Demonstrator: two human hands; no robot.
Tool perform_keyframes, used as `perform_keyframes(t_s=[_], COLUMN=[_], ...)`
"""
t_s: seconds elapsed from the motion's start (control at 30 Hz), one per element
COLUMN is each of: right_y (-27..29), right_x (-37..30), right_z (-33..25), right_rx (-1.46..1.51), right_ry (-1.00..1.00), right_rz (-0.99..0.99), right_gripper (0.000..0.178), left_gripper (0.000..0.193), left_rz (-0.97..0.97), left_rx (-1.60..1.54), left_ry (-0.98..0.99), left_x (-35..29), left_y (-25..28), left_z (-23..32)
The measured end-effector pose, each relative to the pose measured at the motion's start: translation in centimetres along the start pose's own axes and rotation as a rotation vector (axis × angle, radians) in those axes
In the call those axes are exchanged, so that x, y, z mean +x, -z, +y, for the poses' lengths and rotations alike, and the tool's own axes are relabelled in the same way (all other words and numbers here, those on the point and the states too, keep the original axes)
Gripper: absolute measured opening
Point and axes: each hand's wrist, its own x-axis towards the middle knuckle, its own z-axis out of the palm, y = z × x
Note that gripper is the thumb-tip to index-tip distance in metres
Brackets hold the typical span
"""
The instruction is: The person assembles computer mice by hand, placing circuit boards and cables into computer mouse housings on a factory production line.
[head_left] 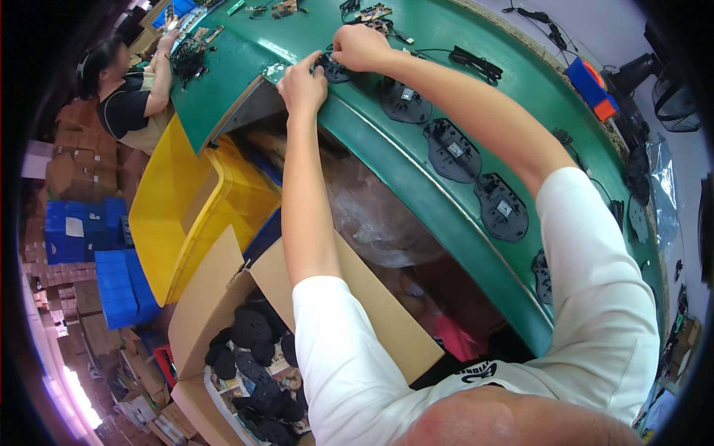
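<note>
At the far side of the green table, my left hand (303, 85) grips the left edge of a black plastic mouse base (335, 70). My right hand (360, 49) is bent over the same base from the right, its fingers closed; whatever they pinch is hidden. More black bases lie in a row along the near edge: one (405, 100) by my right forearm, another (452, 150) below it, then a third (502, 208). Each of these three has a small pale square in its middle. A coiled black cable (476, 65) lies right of my right wrist.
A cardboard box (204, 338) of black plastic parts stands below the table, beside a yellow bin (178, 215). Small circuit boards (374, 13) with cables lie beyond my hands. Another person (126, 93) works at the far left. Blue crates (119, 286) stand at left.
</note>
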Motion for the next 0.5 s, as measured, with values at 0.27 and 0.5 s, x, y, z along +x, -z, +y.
perform_keyframes(t_s=[0.27, 0.5], right_y=[-0.2, 3.0], right_x=[0.3, -1.8], right_z=[-0.8, 0.8], right_rx=[-0.137, -0.120], right_ry=[0.036, 0.112], right_rz=[-0.190, -0.159], right_gripper=[0.029, 0.025], left_gripper=[0.033, 0.035], left_rz=[0.096, 0.043], left_rx=[0.026, 0.003], left_ry=[-0.074, -0.043], left_x=[-0.4, -0.3], left_y=[0.3, 0.2], left_z=[-1.1, 0.2])
